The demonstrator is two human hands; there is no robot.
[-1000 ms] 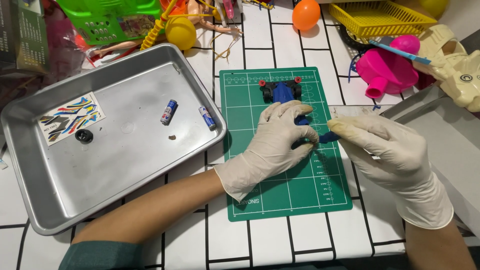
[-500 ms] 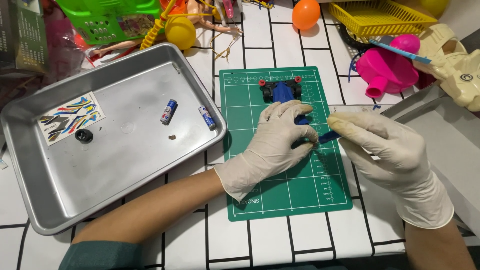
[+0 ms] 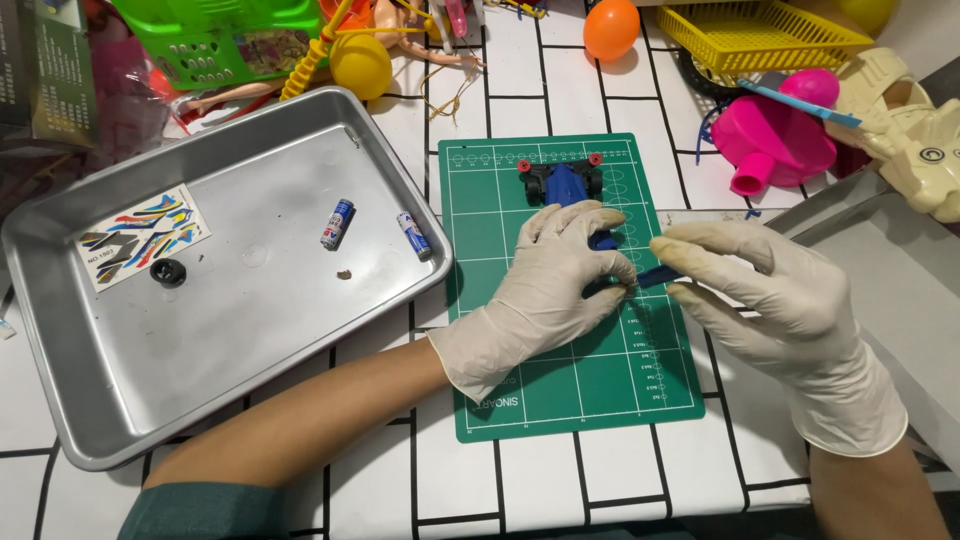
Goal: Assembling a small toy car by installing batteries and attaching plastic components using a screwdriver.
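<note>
A blue toy car chassis (image 3: 563,184) with red rollers lies on the green cutting mat (image 3: 520,400). My left hand (image 3: 545,290), in a white glove, rests over the car's near end and presses it onto the mat. My right hand (image 3: 770,300), also gloved, pinches a small blue part (image 3: 655,276) between thumb and forefinger, right beside my left fingertips. Most of the car's rear is hidden under my left hand.
A metal tray (image 3: 250,330) at left holds two small batteries (image 3: 337,223), a sticker sheet (image 3: 138,237), a black ring (image 3: 167,271). Toys line the back: green basket (image 3: 200,40), yellow balls, orange ball (image 3: 611,28), yellow basket (image 3: 760,35), pink funnel (image 3: 775,145). A cream toy (image 3: 915,140) lies at the right.
Almost nothing has moved. My right hand has shifted very slightly with the blue part; my left hand stays on the car.
</note>
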